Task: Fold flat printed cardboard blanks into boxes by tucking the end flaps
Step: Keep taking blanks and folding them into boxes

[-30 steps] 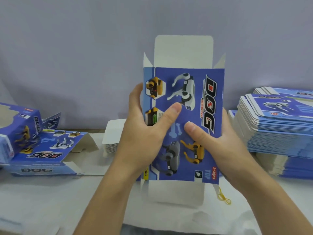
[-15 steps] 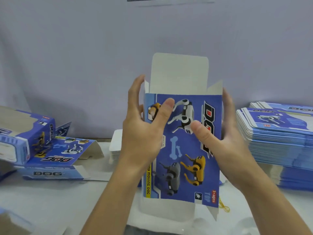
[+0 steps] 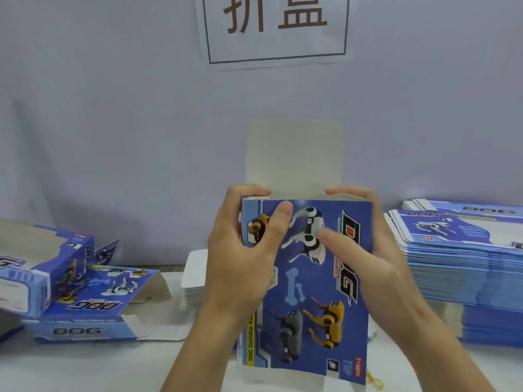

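My left hand [image 3: 243, 250] and right hand [image 3: 368, 244] grip the box [image 3: 311, 292] upright above the surface [image 3: 85, 363], fingers curled over its top corners. Risk: the side flaps spring back, so the upright lid flap [image 3: 294, 157] jams or creases.
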Demonstrator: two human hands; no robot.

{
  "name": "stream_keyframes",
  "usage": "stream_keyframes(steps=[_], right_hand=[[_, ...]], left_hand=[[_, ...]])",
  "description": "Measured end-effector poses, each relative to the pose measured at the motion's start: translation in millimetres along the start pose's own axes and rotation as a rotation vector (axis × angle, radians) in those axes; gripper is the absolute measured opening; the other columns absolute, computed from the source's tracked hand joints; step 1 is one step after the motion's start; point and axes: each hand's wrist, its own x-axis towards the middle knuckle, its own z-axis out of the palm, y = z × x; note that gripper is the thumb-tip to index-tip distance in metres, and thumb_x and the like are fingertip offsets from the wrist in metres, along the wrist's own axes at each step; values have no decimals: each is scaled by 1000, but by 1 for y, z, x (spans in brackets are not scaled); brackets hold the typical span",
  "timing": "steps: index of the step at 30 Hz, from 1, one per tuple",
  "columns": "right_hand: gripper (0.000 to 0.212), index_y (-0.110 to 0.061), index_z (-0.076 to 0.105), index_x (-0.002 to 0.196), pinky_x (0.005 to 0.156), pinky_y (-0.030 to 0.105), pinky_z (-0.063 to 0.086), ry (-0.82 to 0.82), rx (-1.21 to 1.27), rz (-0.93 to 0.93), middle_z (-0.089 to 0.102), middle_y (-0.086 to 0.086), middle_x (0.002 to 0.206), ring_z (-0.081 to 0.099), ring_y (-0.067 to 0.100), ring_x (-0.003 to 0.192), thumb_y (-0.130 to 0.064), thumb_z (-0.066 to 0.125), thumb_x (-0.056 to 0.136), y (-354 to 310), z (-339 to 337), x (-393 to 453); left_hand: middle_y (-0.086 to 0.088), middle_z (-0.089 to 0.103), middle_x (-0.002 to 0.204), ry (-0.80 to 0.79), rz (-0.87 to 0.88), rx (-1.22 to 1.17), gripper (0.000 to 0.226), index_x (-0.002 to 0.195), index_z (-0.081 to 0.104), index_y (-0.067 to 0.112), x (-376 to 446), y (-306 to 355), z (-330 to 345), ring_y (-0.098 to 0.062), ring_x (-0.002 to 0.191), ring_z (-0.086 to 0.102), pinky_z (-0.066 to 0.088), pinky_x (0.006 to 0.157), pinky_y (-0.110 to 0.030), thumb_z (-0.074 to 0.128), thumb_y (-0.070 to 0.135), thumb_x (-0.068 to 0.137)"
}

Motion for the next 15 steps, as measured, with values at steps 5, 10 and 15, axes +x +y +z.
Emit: stream_keyframes(steps=[5, 10, 15], right_hand=[[54, -19, 58, 102, 53, 14, 52, 98, 25, 14, 72, -11, 65, 70, 2, 60, -65, 42, 79, -7, -3, 14], [34, -32, 67, 91, 54, 43, 53, 180, -24, 116, 67, 8, 65, 66, 23, 57, -62, 51, 87, -12, -2, 5], [22, -36, 58, 91, 49, 35, 44, 196, -3, 136, 53, 1, 51, 54, 19, 46, -39, 45, 75, -15, -2, 4]], left_hand=[[8, 64, 75, -74, -77, -56, 45, 95, 59, 32, -2, 8, -1, -7, 67, 64, 54, 59, -20, 50, 73, 81], [6, 51, 63, 9, -130, -60, 32, 78, 60, 22, 1, 16, 1, -9, 55, 49, 45, 53, -28, 44, 45, 93], [-7, 46, 75, 31, -159, -159, 21, 91, 58, 37, -1, 19, 5, -20, 59, 42, 39, 47, -29, 43, 31, 78]])
